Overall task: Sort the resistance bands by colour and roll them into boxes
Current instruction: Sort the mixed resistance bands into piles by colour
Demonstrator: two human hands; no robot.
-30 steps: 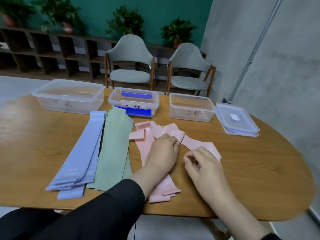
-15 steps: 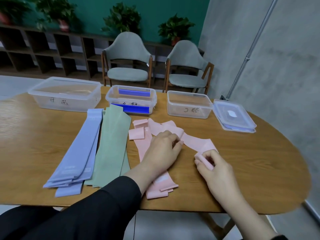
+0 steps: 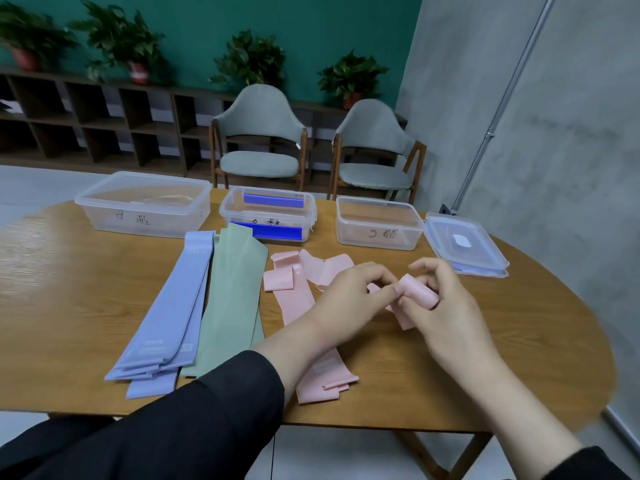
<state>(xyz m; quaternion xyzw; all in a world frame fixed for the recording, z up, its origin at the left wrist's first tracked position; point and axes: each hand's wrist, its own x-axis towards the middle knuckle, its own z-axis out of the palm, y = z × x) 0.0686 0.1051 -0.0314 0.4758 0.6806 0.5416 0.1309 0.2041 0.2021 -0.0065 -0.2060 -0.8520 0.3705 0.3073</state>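
Both hands work one pink band (image 3: 417, 293), whose end is curled into a small roll. My right hand (image 3: 440, 299) grips that roll, fingers curled round it. My left hand (image 3: 349, 299) pinches the roll's left edge with thumb and fingertips. More pink bands (image 3: 294, 292) lie loose on the table under my left arm. A stack of blue bands (image 3: 169, 317) and a stack of green bands (image 3: 232, 306) lie flat to the left. Three clear boxes stand behind: a large left box (image 3: 142, 206), a middle box (image 3: 268, 216) with blue clips, a right box (image 3: 379, 225).
A clear lid (image 3: 465, 245) lies at the right of the boxes. The oval wooden table (image 3: 69, 289) ends close to my body. Two grey chairs (image 3: 259, 140) stand behind it, with a dark shelf and potted plants along the green wall.
My right hand has lifted the pink band's end off the table and curled it into a roll. My left hand left the loose pink bands and came over to pinch the roll.
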